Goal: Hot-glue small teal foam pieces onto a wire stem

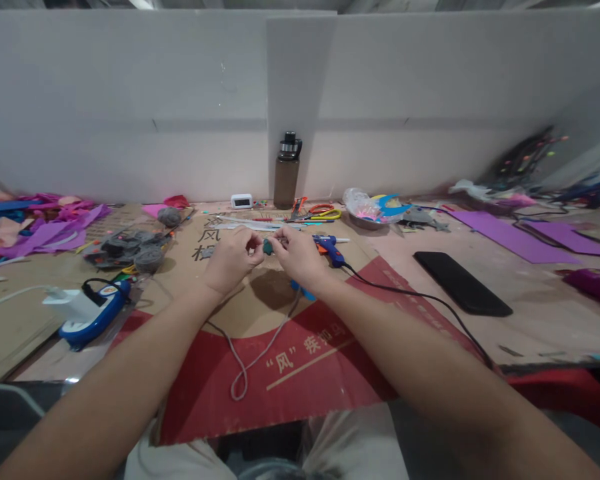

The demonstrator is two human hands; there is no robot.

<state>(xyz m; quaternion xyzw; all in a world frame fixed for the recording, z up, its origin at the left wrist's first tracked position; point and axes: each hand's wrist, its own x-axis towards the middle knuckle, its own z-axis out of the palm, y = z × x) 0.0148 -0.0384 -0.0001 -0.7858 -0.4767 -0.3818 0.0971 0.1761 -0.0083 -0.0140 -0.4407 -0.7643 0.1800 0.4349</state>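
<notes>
Over the cardboard sheet (220, 293), my two hands are close together. My right hand (297, 255) pinches a small dark green piece (267, 247) between its fingertips. Beside that piece, the fingers of my left hand (234, 259) are closed in a pinch; what they hold is hidden. A thin grey yarn (240, 383) runs down below both hands and makes a loop on the red part of the cardboard; its ends are hidden. Just right of my right hand lies a blue glue gun (334, 252). A blue piece (304, 291) shows partly under my right wrist.
Scissors (325, 212), a bottle (287, 175) and a small white clock (241, 201) stand or lie along the back. Grey yarn balls (149, 257) and a power strip (95, 317) are at left. A black phone (461, 283) and purple sheets (515, 237) lie at right.
</notes>
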